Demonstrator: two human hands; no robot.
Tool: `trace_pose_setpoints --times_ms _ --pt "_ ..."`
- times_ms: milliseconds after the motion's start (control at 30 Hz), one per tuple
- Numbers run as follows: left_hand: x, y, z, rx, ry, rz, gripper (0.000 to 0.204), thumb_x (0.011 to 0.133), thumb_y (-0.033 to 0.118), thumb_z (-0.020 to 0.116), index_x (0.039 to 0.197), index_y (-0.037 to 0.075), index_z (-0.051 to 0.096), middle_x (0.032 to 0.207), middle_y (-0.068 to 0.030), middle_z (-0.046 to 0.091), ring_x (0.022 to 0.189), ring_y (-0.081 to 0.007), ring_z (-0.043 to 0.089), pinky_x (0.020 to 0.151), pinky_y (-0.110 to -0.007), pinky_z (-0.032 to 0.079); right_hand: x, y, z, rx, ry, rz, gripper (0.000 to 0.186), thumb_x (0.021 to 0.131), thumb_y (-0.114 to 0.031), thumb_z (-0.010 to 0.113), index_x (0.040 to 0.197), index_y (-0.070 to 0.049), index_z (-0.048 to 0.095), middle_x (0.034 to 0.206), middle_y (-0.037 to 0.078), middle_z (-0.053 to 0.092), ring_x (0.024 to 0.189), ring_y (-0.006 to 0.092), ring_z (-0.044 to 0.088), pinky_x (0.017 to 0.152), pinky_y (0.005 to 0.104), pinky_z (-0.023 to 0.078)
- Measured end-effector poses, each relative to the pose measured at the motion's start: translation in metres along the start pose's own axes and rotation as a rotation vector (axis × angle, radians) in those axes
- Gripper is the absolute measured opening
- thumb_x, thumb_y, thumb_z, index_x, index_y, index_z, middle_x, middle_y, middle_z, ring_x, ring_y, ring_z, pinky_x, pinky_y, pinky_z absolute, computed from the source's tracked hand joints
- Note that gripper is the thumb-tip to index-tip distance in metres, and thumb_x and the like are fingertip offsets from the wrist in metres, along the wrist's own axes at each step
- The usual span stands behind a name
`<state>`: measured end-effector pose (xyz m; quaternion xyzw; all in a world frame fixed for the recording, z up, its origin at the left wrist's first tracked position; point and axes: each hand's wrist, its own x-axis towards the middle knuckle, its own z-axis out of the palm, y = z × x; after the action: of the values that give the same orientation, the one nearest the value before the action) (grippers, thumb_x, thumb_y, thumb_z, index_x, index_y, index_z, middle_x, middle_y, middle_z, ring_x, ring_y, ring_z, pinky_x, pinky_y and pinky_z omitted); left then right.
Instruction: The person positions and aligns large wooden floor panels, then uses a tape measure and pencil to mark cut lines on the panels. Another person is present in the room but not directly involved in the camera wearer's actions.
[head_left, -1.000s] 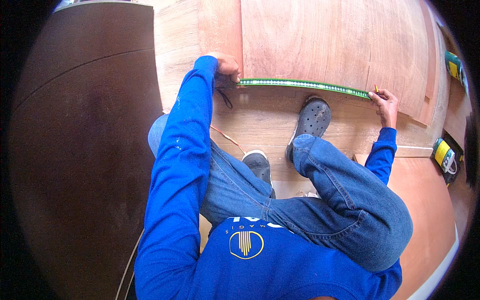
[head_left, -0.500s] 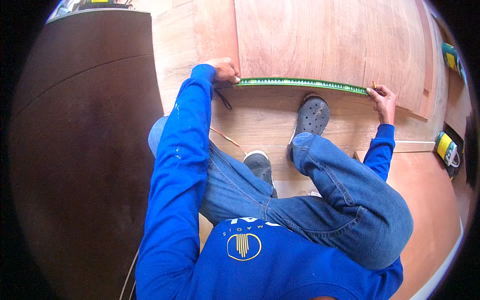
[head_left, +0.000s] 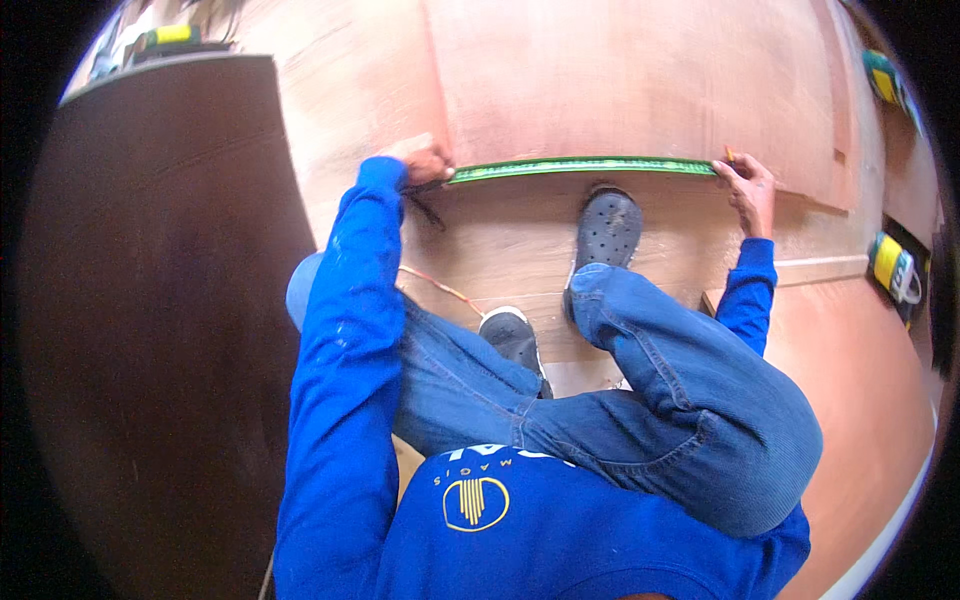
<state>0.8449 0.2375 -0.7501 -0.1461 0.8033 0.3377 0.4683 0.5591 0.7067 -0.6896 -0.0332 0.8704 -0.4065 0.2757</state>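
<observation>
A green tape measure blade [head_left: 585, 165] is stretched straight along the near edge of a reddish-brown wooden panel [head_left: 620, 80]. My left hand [head_left: 425, 163] is closed on the blade's left end, beside a seam in the wood, and a dark strap [head_left: 428, 212] dangles below it. What else is inside that hand is hidden. At the other end, my right hand [head_left: 755, 195] pinches the blade between thumb and fingers. A short orange pencil-like stick [head_left: 729, 154] pokes up from the right fingers.
My dark clogs [head_left: 609, 228] rest on the wooden floor [head_left: 500, 255] just nearer than the tape. A large dark brown board [head_left: 160, 330] fills the left side. Green-and-yellow tools [head_left: 888, 262] lie along the right, and a thin red-yellow cord [head_left: 440, 284] runs by my foot.
The whole view has turned slightly, so panel, tape and hands sit further left, and the tape's left end appears a little lower. Both hands keep their hold on the tape.
</observation>
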Motion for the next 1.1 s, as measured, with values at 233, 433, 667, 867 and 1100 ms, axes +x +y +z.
trace_pose_setpoints --times_ms 233,433,667,867,1100 --pt "0.01 -0.02 0.008 -0.277 -0.048 0.043 0.025 0.088 0.026 0.062 0.092 0.005 0.075 0.071 -0.007 0.067 0.069 -0.0184 0.061 0.067 -0.036 0.049 -0.009 0.013 -0.04 0.622 0.268 0.169 0.034 0.096 -0.034 0.063 0.084 -0.002 0.066 0.075 0.006 0.065 0.055 0.0103 0.058 0.043 0.0222 0.039" --pt "-0.011 0.015 -0.006 -0.357 -0.085 -0.135 0.019 0.09 0.014 0.061 0.092 0.002 0.075 0.069 -0.0054 0.066 0.059 -0.0172 0.06 0.055 -0.035 0.05 -0.032 -0.002 -0.07 0.596 0.26 0.138 0.051 0.1 -0.045 0.05 0.085 0.001 0.065 0.066 0.007 0.063 0.053 0.0152 0.064 0.049 0.025 0.053" --pt "-0.028 0.048 -0.017 -0.319 -0.103 -0.181 0.019 0.094 0.01 0.057 0.095 -0.001 0.072 0.072 -0.0077 0.068 0.061 -0.0172 0.061 0.052 -0.033 0.05 -0.048 0.003 -0.034 0.342 0.382 -0.079 0.017 0.093 -0.017 0.065 0.085 -0.003 0.064 0.068 0.002 0.063 0.057 0.0086 0.06 0.053 0.025 0.051" --pt "-0.028 0.054 -0.02 -0.342 -0.133 -0.163 0.019 0.093 0.011 0.057 0.093 -0.001 0.072 0.07 -0.0068 0.067 0.06 -0.0166 0.061 0.052 -0.032 0.049 -0.042 0.014 -0.024 0.523 0.25 -0.126 0.009 0.091 -0.01 0.064 0.093 -0.001 0.066 0.081 0.004 0.07 0.072 0.0118 0.067 0.064 0.0262 0.055" --pt "-0.025 0.04 -0.017 -0.299 -0.109 -0.154 0.019 0.093 0.012 0.059 0.092 -0.002 0.072 0.071 -0.007 0.067 0.061 -0.0167 0.061 0.055 -0.032 0.05 -0.028 0.02 0.004 0.063 0.362 -0.312 0.021 0.083 -0.01 0.071 0.102 -0.007 0.067 0.087 0.01 0.072 0.082 0.0165 0.071 0.074 0.0308 0.056"
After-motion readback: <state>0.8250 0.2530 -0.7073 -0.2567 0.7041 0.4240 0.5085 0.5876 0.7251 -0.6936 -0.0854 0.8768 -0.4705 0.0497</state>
